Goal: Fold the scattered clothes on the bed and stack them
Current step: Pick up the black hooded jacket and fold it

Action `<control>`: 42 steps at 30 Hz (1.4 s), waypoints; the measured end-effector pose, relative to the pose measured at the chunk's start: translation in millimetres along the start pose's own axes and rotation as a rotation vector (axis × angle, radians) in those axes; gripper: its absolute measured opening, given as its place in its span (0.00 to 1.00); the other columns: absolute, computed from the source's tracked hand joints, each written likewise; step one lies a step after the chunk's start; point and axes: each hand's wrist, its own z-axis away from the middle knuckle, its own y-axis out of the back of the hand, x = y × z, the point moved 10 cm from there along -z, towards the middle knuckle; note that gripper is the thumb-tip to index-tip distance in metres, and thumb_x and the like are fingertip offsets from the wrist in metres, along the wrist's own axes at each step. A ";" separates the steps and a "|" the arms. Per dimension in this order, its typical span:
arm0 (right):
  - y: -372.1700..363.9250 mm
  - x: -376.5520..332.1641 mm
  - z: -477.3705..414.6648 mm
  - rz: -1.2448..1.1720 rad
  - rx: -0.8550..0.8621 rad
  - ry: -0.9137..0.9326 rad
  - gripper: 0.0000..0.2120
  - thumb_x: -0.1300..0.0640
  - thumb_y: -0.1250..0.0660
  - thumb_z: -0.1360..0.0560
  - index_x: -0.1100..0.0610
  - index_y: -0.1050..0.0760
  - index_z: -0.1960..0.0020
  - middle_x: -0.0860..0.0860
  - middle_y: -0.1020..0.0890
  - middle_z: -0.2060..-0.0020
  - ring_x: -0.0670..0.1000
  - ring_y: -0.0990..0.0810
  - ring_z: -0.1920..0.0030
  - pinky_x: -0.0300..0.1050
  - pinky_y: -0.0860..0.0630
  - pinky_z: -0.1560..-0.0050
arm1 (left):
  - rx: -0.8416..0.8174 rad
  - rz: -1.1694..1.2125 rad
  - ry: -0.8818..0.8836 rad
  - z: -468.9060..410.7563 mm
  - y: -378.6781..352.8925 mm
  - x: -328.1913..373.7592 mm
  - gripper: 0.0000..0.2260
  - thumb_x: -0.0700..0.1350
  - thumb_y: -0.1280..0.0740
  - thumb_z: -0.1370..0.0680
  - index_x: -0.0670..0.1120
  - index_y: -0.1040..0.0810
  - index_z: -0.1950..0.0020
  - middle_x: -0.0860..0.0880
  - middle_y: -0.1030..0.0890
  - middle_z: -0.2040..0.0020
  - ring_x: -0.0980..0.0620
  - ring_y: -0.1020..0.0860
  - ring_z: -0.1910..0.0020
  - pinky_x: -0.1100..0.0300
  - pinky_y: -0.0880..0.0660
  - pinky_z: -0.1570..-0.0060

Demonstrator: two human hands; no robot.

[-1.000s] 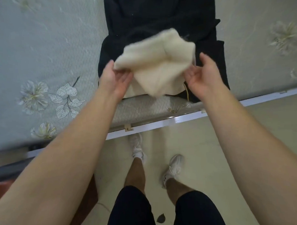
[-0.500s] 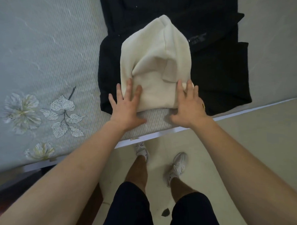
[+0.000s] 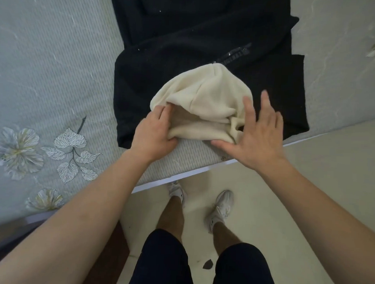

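Here's the cream garment (image 3: 207,93), bunched into a soft dome on top of the black garment (image 3: 186,35), right at the near edge of the bed (image 3: 47,62). The left hand (image 3: 153,134) is in there, fingers curled into the open fold at the bundle's near-left corner and gripping the cloth. The right hand (image 3: 255,133) sits at the near-right corner, palm down, fingers straight and spread apart, holding nothing. Is it pressing or just hovering? Can't tell from here.

The relation that counts is this one. The bundle lies straight ahead, between the two hands, with its long side running left to right along the bed's near edge and its rounded top pointing toward the far edge. The left hand has the hold, so it looks best placed to lead. The fold looks loose and lumpy, so I'd say it needs flattening or redoing before it can count as stacked.
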 end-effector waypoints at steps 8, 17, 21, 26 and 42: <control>-10.1 -63.9 -85.3 -0.440 -0.180 -0.008 0.20 0.44 0.44 0.18 0.51 0.32 0.29 0.56 0.24 0.35 0.61 0.30 0.30 0.59 0.40 0.28 | 0.128 -0.109 -0.096 -2.1 6.3 7.8 0.39 0.51 0.24 0.36 0.46 0.32 0.27 0.45 0.26 0.49 0.42 0.29 0.53 0.51 0.36 0.54; -49.4 -13.3 -103.4 -0.725 -0.451 -0.632 0.27 0.33 0.31 0.31 0.54 0.24 0.44 0.50 0.19 0.50 0.53 0.20 0.53 0.49 0.26 0.53 | -0.212 -0.130 -0.035 -10.9 -15.4 -6.9 0.41 0.59 0.33 0.27 0.55 0.51 0.19 0.49 0.33 0.48 0.47 0.32 0.49 0.51 0.36 0.46; -22.0 -33.3 -100.9 -0.360 0.044 -0.348 0.32 0.36 0.36 0.24 0.55 0.33 0.29 0.55 0.29 0.31 0.57 0.25 0.38 0.52 0.27 0.43 | -0.172 -0.238 -0.015 -11.7 -17.9 -4.1 0.42 0.58 0.31 0.28 0.53 0.49 0.19 0.45 0.31 0.42 0.44 0.31 0.46 0.49 0.35 0.46; 15.1 -51.0 -20.5 -0.204 0.240 0.070 0.37 0.45 0.35 0.28 0.59 0.37 0.22 0.66 0.44 0.22 0.67 0.45 0.22 0.68 0.47 0.25 | -0.008 -0.379 -0.083 -2.4 -22.9 10.6 0.40 0.53 0.29 0.30 0.45 0.42 0.21 0.38 0.49 0.21 0.38 0.46 0.23 0.38 0.40 0.35; -24.0 -32.1 -40.7 -0.050 -0.358 0.133 0.21 0.61 0.33 0.28 0.52 0.30 0.36 0.54 0.23 0.40 0.62 0.21 0.48 0.50 0.28 0.55 | -0.337 -0.198 0.054 0.4 -10.5 33.2 0.24 0.39 0.33 0.25 0.48 0.32 0.29 0.50 0.44 0.20 0.43 0.29 0.35 0.49 0.25 0.47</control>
